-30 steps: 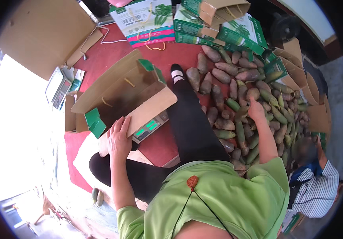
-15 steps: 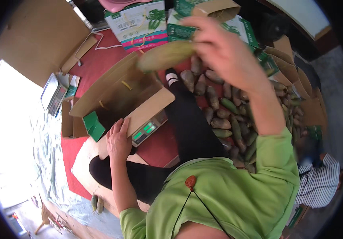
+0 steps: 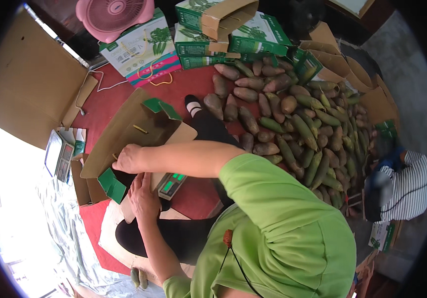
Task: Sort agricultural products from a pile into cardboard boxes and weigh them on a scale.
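Note:
An upright cardboard box (image 3: 156, 116) with raised flaps and green end tabs stands between my legs. My left hand (image 3: 143, 201) holds its near flap, with the fingers over the cardboard. Over the box's mouth my right hand (image 3: 128, 159) reaches down across my body, its fingers curled and partly hidden; what they hold cannot be made out. Tucked beside the near flap is a weighing scale (image 3: 171, 186) with a lit green display. To the right lies a heap of long green and brownish radishes (image 3: 303, 131), some with soil on them.
Printed cartons (image 3: 258, 37) stack at the back, beside a gift box (image 3: 144, 44) and a pink fan (image 3: 114, 15). A second scale (image 3: 59, 156) stands on the left. Two radishes (image 3: 139, 278) lie near the lower left. At the right is a person in a striped shirt (image 3: 407, 188).
My right hand has swung from the heap side, where it held a long radish, down and left into the box. That radish is now out of sight. My left hand stays on the flap.

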{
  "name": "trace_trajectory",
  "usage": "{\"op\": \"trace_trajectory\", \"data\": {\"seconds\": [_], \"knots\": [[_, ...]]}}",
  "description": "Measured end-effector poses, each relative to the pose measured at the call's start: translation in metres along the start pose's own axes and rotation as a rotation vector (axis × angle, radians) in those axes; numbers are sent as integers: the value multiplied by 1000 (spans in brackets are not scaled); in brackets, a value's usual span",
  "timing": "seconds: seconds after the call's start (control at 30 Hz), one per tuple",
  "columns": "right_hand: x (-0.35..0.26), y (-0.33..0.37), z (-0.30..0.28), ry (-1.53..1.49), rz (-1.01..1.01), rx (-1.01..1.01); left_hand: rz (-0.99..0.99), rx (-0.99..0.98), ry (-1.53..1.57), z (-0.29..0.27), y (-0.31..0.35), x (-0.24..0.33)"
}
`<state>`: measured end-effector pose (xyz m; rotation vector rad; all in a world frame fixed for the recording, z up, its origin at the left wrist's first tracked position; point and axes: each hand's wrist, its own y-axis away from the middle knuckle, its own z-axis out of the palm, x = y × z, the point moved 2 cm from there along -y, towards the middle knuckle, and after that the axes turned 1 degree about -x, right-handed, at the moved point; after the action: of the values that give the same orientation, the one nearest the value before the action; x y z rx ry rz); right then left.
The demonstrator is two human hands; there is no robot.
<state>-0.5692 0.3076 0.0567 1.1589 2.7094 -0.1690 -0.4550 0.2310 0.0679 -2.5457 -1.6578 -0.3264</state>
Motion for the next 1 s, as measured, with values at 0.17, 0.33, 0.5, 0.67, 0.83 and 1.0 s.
{"op": "trace_trajectory", "data": {"seconds": [0.17,0.33,0.5,0.67,0.83,1.0], "knots": [[2,7,9,-112,104,-31,0,25,25,6,1,-6],[19,48,-28,-229,215,114,51,52,20,7,0,-9],[40,140,-62,-455,194,624,101,71,15,9,-2,-4],[87,241,-48,-570,448,971,125,61,-17,10,-1,-7],[122,349,32,-536,986,903,112,65,-15,15,-2,-7],[129,449,127,-563,1492,626,107,55,4,16,0,-6]]}}
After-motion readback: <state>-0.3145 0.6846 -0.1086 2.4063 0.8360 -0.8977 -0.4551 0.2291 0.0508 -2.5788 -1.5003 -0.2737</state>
